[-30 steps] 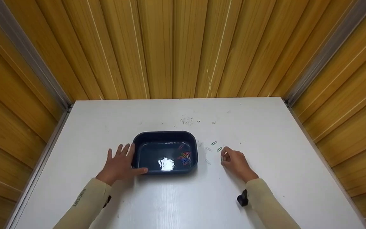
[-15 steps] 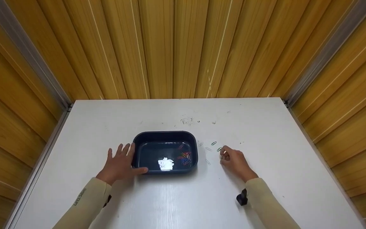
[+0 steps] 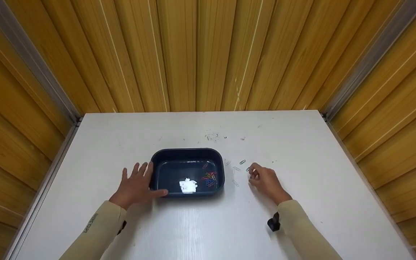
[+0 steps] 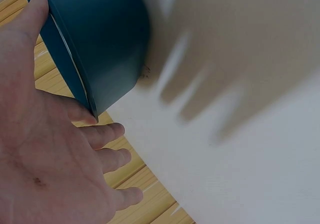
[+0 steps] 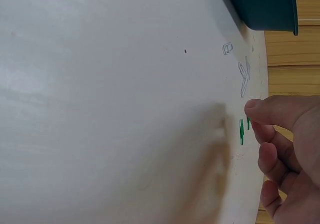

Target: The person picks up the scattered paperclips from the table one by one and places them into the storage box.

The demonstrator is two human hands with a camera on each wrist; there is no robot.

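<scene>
A dark blue rectangular tray (image 3: 173, 180) sits on the white table, with several coloured paper clips (image 3: 211, 178) inside at its right end. My left hand (image 3: 133, 188) rests on the tray's left end, fingers spread; in the left wrist view its thumb lies over the rim. Two green paper clips (image 3: 242, 162) lie right of the tray. The right hand (image 3: 265, 181) is close beside the nearer green paper clip (image 5: 241, 132), its thumb and index finger bent with a gap between the tips. Nothing shows between those fingertips.
Several clear paper clips (image 3: 235, 183) lie between the tray and the right hand. Dark scuff marks (image 3: 212, 137) spot the white table (image 3: 287, 137) behind the tray. Wood-patterned walls (image 3: 208, 57) stand around the back and sides.
My right hand has moved slightly left, toward the nearer green paper clip, and now partly covers it in the head view. The left hand and the tray have stayed put.
</scene>
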